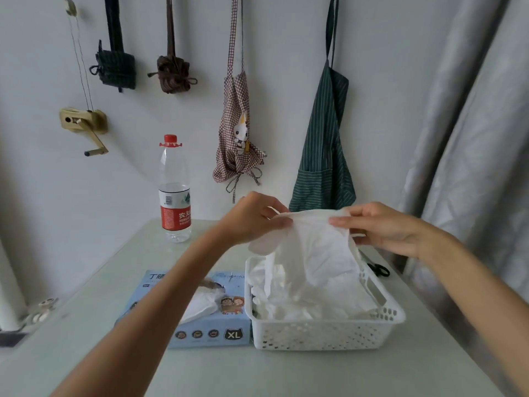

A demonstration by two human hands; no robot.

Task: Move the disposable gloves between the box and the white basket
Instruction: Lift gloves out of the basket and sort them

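**Holding a glove over a well-filled basket**

Spreading across the whole lower view, the pale table [86, 325] carries everything in play. On it, toward the right, sits the white basket [323, 333], and it is already heaped with crumpled white gloves [300, 305], so a good share of the moving looks done if the flow runs from box to basket. Touching the basket's left side lies the blue box [206, 330], its top opening showing more white gloves bunched inside; that suggests some are left to shift, though how many remain cannot be judged from here.

Above the basket, one glove [315, 253] hangs stretched between the two hands. The left hand [252, 219] pinches its left upper edge between thumb and fingers; the right hand [380, 227] pinches the right upper edge the same way. The glove's lower part drapes down onto the pile in the basket, so it is directly over the basket rather than the box. Whether it is being lowered in or lifted out cannot be told.

Behind the box stands a water bottle [174, 190], well apart from the hands.
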